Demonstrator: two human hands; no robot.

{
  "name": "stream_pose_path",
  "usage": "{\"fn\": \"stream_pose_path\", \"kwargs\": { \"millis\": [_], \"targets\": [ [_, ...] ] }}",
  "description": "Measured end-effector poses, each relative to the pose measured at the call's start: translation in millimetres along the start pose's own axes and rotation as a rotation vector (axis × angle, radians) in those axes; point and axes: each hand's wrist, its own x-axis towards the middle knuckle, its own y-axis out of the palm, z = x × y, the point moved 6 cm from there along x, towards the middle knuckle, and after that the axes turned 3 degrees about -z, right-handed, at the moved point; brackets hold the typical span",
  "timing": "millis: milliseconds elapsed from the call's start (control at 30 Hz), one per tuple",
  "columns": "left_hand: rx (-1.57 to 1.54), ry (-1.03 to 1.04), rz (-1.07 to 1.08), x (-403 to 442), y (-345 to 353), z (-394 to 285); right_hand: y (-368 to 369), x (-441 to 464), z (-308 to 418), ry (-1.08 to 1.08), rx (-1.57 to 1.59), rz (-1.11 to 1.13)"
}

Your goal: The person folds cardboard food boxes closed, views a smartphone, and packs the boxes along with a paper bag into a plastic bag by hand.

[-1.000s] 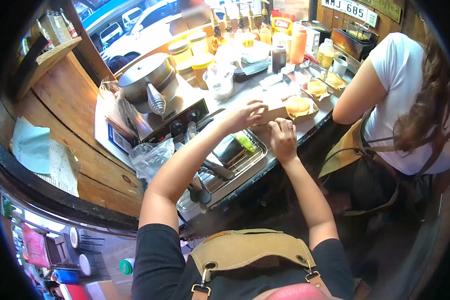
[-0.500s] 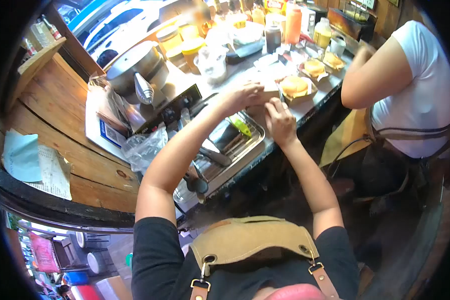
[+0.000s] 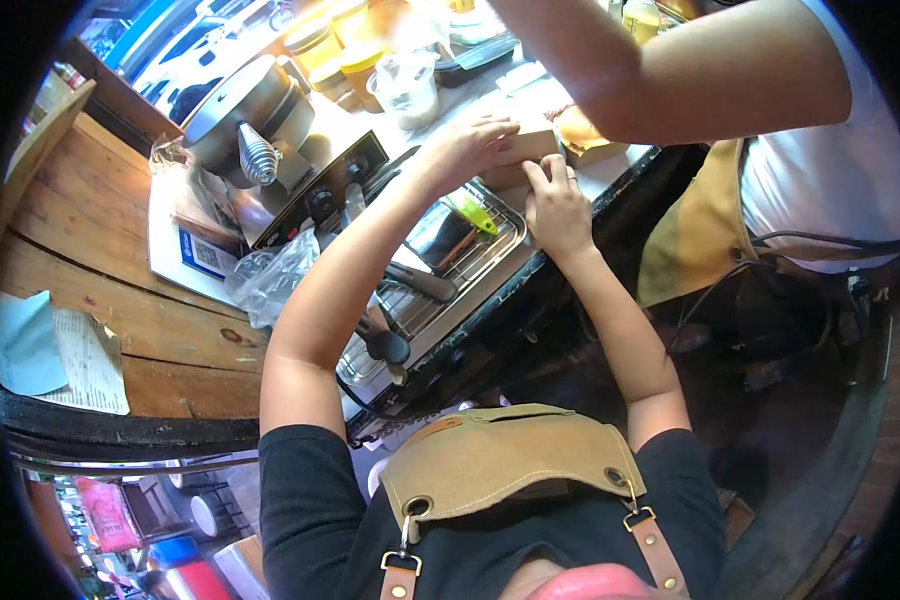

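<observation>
- Far L: light-blue paper sheet [image 3: 28,345] overlaps white printed sheet [image 3: 90,368] on brown wood-plank wall [image 3: 160,330].
- Next R: blue-and-white card w/ QR-type print [image 3: 207,254]; crumpled clear plastic bag [image 3: 270,283] near it.
- Above: round silver metal pot w/ coiled-wire handle [image 3: 232,112], beside black control panel w/ knobs [image 3: 320,192].
- Ctr: silver metal tray w/ wire rack [image 3: 485,250]; black-handled utensils [image 3: 422,284] and bright-green item [image 3: 473,211] lie on it. Clear plastic tub [image 3: 406,92] stands beyond.
- L hand [image 3: 473,150]: palm down, fingers extended over L end of open brown cardboard box [image 3: 530,148]; cannot tell if clamped.
- Box: on worktop, btwn both hands, just L of burger.
- R hand [image 3: 560,208]: fingers bent, tips at near edge of box; pinch vs. light contact n/a from this view, cannot tell.
- R of box: round golden-bun burger [image 3: 576,130], partly hidden by co-worker's bare forearm [image 3: 660,95].
- Far R: co-worker's tan apron [image 3: 695,240], white shirt [image 3: 820,185].
</observation>
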Motion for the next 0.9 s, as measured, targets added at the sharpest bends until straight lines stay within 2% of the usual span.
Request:
{"fn": "stream_pose_path", "kwargs": {
  "millis": [100, 133, 200, 233, 367, 467, 733, 767, 800, 900],
  "targets": [
    [0.037, -0.092, 0.004, -1.9, -4.4, -9.3, 3.3, -3.9, -2.4, -0.041, 0.014, 0.004],
    [0.13, -0.155, 0.085, -1.6, -3.8, -10.3, 3.9, -5.2, -3.1, -0.04, 0.015, 0.002],
    [0.132, -0.249, 0.028, -5.8, 2.3, 0.7, 4.3, -7.3, -5.1, -0.024, 0.081, -0.008],
    [0.15, -0.277, 0.075, -9.9, 14.6, 15.5, 4.2, -8.7, -5.1, -0.024, 0.082, -0.01],
    [0.048, -0.222, 0.119, -7.2, 12.7, 3.8, 6.2, -11.1, -5.9, -0.008, 0.092, 0.0],
    [0.098, -0.127, 0.088, -4.1, 9.5, -3.1, 4.7, -10.8, -5.6, 0.009, 0.102, 0.01],
    [0.178, -0.109, 0.027, -9.3, 14.2, 8.0, 0.8, -4.8, -8.2, 0.015, 0.16, -0.013],
    [0.366, -0.054, 0.088, -7.3, 17.7, 8.8, 0.4, -3.2, -9.0, 0.017, 0.165, -0.02],
    [0.365, -0.053, 0.087, -8.3, 17.4, 10.3, 0.1, -2.6, -9.7, 0.02, 0.17, -0.025],
    [0.15, -0.214, 0.144, -9.6, 13.9, 24.4, -0.4, 0.0, -11.1, 0.01, 0.189, -0.053]
  ]
}}
